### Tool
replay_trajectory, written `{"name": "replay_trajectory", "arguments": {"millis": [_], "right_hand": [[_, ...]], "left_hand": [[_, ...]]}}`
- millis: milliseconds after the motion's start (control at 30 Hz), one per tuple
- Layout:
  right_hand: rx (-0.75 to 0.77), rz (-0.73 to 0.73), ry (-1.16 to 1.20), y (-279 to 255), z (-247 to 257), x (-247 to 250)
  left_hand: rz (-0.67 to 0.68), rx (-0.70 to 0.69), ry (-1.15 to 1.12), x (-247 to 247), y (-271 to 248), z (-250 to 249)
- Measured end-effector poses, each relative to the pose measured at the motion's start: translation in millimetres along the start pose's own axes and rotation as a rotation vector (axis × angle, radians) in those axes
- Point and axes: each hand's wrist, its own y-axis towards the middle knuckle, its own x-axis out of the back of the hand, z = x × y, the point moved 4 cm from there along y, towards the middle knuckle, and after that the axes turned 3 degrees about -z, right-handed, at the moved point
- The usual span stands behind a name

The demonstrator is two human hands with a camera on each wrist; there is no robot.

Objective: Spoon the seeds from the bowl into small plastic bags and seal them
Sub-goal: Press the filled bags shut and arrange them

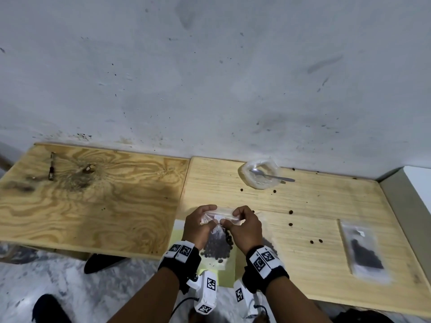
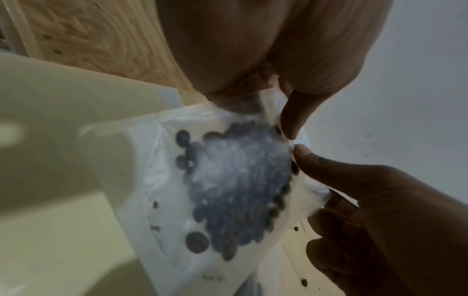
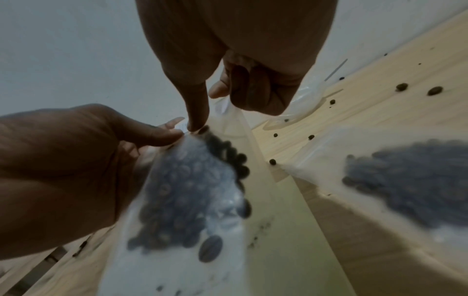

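Observation:
A small clear plastic bag [image 1: 217,245] holding dark seeds [image 2: 240,180] hangs just above the table's near edge. My left hand [image 1: 210,220] pinches its top edge at the left and my right hand [image 1: 229,219] pinches it at the right, thumbs nearly touching. In the left wrist view my thumb [image 2: 293,116] presses the bag's rim [image 2: 301,138]. In the right wrist view the bag [image 3: 187,190] hangs below my right fingers [image 3: 197,112]. At the back stands a clear bowl [image 1: 245,176] with a metal spoon [image 1: 272,176] in it.
A filled bag [image 1: 363,248] lies flat at the right. Another bag with seeds [image 3: 405,180] lies by my right wrist. Loose seeds [image 1: 290,212] dot the light wooden table [image 1: 314,206]. A yellow sheet [image 1: 177,231] lies under the hands. A plywood board [image 1: 93,194] adjoins at the left.

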Motion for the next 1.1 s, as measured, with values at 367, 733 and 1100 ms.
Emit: {"name": "replay_trajectory", "arguments": {"millis": [367,733,1100], "right_hand": [[-0.133,0.152,0.147,-2,-56,73],[-0.303,-0.123,0.114,22,-136,239],[-0.396,-0.284,-0.270,43,-209,353]], "left_hand": [[0.010,0.186,-0.200,-69,3,-9],[0.279,0.291,-0.117,-243,-38,-13],[0.547,0.366,0.132,-406,-69,-12]]}}
